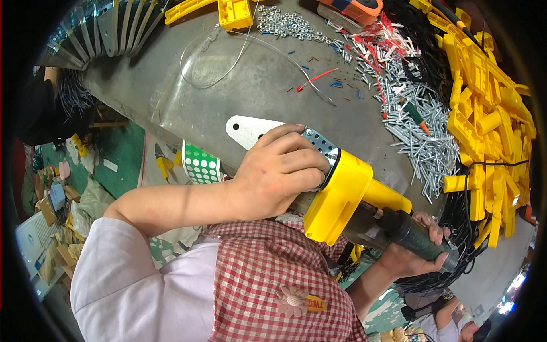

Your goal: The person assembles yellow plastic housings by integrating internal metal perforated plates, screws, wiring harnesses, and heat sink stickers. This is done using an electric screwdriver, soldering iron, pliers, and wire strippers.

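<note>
My left hand (279, 165) is closed over a flat metal plate (245, 127) with holes, its fingers reaching to a perforated grey piece (321, 142) beside a yellow plastic housing (337, 196). The plate's rounded pale end sticks out past my fingers. A yellow tubular arm (387, 195) extends from the housing toward the right. My right hand (419, 248) wraps round a dark green power screwdriver (419, 235). Its tip points at the housing's right side; whether it touches a screw there cannot be made out.
Loose screws (424, 125) cover the bench's right side, beside piled yellow plastic parts (493, 131) and black cables. Nuts (285, 24), a thin wire loop (202, 85) and red cable ties (316, 78) lie farther back. Metal blades (108, 31) stand far left; another person (450, 319) is at lower right.
</note>
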The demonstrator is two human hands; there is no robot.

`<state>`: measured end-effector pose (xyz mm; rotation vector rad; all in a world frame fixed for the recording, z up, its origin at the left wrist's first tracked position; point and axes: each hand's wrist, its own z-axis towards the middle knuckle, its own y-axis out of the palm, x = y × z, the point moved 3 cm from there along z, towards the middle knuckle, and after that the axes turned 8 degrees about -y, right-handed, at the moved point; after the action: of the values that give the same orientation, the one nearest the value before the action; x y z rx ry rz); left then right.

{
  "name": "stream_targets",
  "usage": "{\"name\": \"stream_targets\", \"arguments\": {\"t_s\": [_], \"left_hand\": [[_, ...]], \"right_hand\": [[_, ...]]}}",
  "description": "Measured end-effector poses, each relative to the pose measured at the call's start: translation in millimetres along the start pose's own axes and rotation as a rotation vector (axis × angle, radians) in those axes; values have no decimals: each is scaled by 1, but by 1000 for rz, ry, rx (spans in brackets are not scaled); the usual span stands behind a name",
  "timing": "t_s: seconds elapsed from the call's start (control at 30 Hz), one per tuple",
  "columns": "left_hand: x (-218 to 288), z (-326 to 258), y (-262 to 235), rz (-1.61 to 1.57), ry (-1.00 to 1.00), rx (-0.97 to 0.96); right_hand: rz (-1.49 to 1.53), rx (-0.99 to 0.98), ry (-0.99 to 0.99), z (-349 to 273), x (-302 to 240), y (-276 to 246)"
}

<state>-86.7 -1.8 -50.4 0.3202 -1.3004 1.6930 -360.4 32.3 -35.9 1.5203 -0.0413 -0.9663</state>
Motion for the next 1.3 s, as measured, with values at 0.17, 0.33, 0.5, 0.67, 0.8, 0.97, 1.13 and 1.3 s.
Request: {"name": "stream_targets", "arguments": {"t_s": [0.17, 0.33, 0.5, 0.67, 0.8, 0.97, 1.13, 1.3], "left_hand": [[0, 0, -1, 11, 2, 4], [1, 0, -1, 8, 17, 26], [-1, -3, 0, -14, -1, -10], [-13, -6, -22, -221, -144, 10], [10, 7, -22, 301, -34, -284], [-1, 17, -30, 273, -78, -281], [-17, 15, -64, 232, -216, -351], [-31, 8, -94, 52, -564, -165]], "right_hand": [[-31, 0, -4, 1, 1, 1], [-26, -13, -24, 3, 0, 3], [1, 13, 44, 3, 0, 9], [-300, 7, 102, 55, -69, 10], [-1477, 119, -132, 163, -218, -18], [-2479, -790, -341, 78, -113, 18], [-2459, -892, -565, 71, -82, -45], [-1397, -271, 200, 53, -81, -40]]}}
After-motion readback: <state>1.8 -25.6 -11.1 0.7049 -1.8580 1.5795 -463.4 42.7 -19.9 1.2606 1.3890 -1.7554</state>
